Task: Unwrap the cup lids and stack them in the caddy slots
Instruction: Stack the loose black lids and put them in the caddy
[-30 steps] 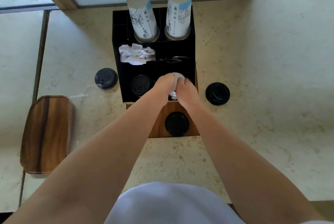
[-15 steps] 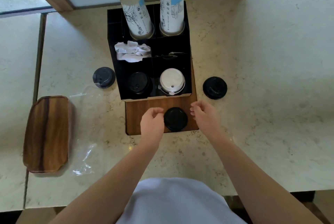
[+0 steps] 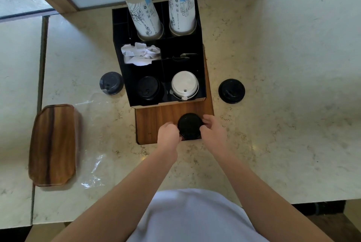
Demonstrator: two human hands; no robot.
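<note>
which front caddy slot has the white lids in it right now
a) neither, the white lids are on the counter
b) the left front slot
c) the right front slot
c) the white lids sit in the right front slot of the black caddy, with the black lids in the slot to their left.

Black lids (image 3: 189,126) stacked on wooden board (image 3: 156,122) before caddy (image 3: 201,50).
</note>
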